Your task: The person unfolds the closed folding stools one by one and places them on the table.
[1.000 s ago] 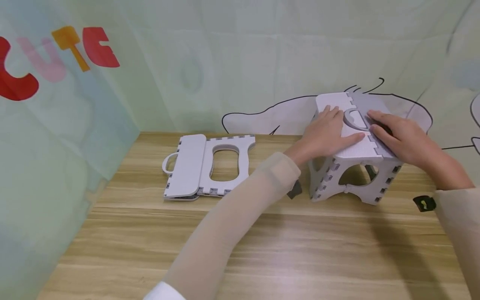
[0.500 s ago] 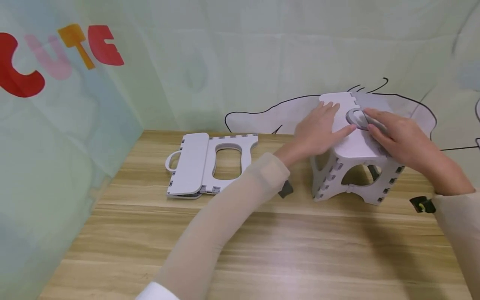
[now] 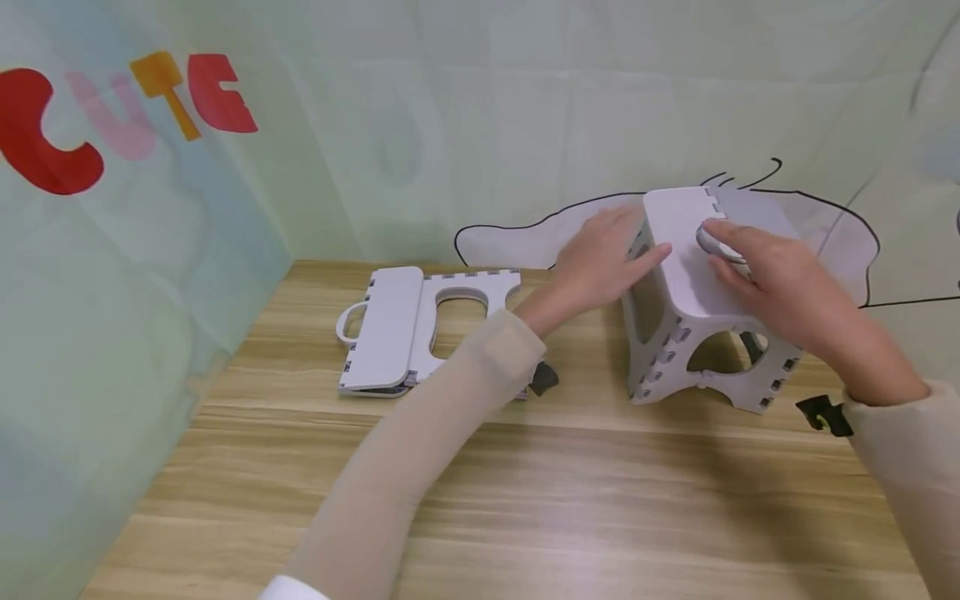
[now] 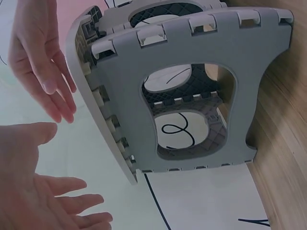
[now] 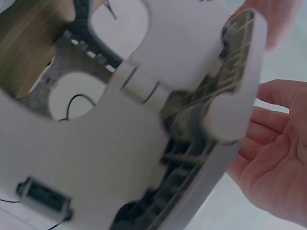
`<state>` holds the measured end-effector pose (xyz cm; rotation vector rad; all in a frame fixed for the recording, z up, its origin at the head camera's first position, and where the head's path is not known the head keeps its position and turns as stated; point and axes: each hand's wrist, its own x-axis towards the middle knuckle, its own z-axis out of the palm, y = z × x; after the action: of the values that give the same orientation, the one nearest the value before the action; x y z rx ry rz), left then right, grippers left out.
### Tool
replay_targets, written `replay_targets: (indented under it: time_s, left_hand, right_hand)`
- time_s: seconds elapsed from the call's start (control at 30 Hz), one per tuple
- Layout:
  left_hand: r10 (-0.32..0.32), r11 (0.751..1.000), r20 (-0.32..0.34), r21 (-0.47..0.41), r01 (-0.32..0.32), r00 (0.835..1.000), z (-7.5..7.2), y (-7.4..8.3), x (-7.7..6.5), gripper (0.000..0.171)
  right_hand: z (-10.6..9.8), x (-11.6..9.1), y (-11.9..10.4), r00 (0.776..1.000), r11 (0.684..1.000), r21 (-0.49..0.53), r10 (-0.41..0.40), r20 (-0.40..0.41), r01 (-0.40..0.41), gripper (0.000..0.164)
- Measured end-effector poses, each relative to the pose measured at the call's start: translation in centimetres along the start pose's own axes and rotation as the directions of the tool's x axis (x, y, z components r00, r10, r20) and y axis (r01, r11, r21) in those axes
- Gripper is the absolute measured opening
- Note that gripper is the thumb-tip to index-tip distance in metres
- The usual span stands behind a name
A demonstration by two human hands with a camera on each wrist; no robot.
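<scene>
White and grey, the standing stool (image 3: 701, 287) is at the right on the table (image 3: 570, 500); the flat stool (image 3: 386, 329) lies at the left. As I judge, one is completely opened, with nothing left to unfold, and the other completely folded. The left hand (image 3: 600, 258) is stretched out near the standing stool, holding nothing. The right hand (image 3: 787, 283) reaches over the handle (image 3: 706, 242); whether it pinches this, I cannot tell.
</scene>
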<state>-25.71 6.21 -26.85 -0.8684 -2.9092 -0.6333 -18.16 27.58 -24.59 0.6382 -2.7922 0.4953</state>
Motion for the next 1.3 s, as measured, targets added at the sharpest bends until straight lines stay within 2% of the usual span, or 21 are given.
replay_targets:
  time_s: [0.2,0.33,0.47,0.57,0.83,1.0,1.3]
  left_hand:
    - [-0.032,0.999,0.005,-0.019,0.033,0.999,-0.4,-1.4,-0.7,0.069]
    - [-0.066,0.997,0.001,-0.038,0.066,0.998,-0.6,-2.4,-1.1,0.071]
    - [-0.083,0.995,-0.022,-0.056,0.082,0.996,-0.8,-3.6,-1.6,0.072]
    - [-0.099,0.993,-0.037,-0.075,0.096,0.994,-0.9,-4.5,-2.0,0.073]
    - [-0.136,0.985,-0.065,-0.112,0.128,0.989,-1.4,-6.7,-3.1,0.071]
    - [-0.164,0.982,-0.073,-0.102,0.156,0.984,-1.7,-8.0,-3.7,0.071]
    - [-0.188,0.976,-0.085,-0.131,0.176,0.979,-2.2,-10.1,-4.9,0.069]
  right_hand:
    - [0.5,0.1,-2.1,0.995,0.997,-0.010,-0.077,-0.061,0.077,0.050]
    - [1.3,0.1,-3.5,0.978,0.985,-0.027,-0.172,-0.118,0.170,0.054]
    - [2.3,0.1,-4.7,0.927,0.948,-0.034,-0.317,-0.201,0.317,0.058]
    - [2.7,0.1,-5.7,0.901,0.927,-0.032,-0.371,-0.225,0.373,0.059]
    - [3.8,-0.2,-8.0,0.946,0.948,0.053,-0.308,-0.098,0.314,0.056]
    - [5.2,0.1,-8.7,0.944,0.942,0.067,-0.324,-0.065,0.328,0.053]
    - [8.4,0.2,-9.8,0.954,0.951,0.076,-0.300,0.003,0.299,0.056]
